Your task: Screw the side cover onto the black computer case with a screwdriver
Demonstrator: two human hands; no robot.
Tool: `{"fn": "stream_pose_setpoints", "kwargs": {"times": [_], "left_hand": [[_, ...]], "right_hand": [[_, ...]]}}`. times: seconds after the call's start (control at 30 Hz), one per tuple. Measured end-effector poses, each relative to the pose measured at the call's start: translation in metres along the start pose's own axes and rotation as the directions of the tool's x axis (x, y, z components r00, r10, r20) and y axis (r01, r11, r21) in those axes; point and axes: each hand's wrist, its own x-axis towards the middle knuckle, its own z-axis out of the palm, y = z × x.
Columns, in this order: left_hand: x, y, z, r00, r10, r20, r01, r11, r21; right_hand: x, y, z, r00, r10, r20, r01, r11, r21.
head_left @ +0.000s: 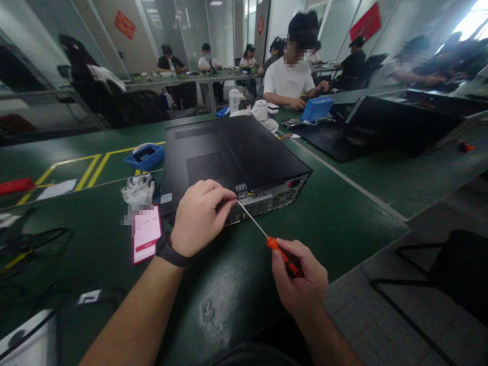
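Right hand, lower centre, grasps the orange-handled screwdriver. Left hand pinches its shaft tip against the rear panel of the black computer case.

The single head camera is looking forward and down from the wearer's head, hovering close over the green table. It is facing 12 o'clock toward the black computer case, with seated people showing farther off near 1 o'clock.
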Motion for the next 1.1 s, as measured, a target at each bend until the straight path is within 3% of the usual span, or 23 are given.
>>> {"fn": "stream_pose_setpoints", "kwargs": {"times": [1.1], "left_hand": [[-0.0002,0.0027,-0.0006,1.0,-0.018,-0.01,0.018,1.0,0.008]], "right_hand": [[-0.0003,-0.0002,0.0004,1.0,0.01,0.007,-0.01,1.0,-0.007]]}}
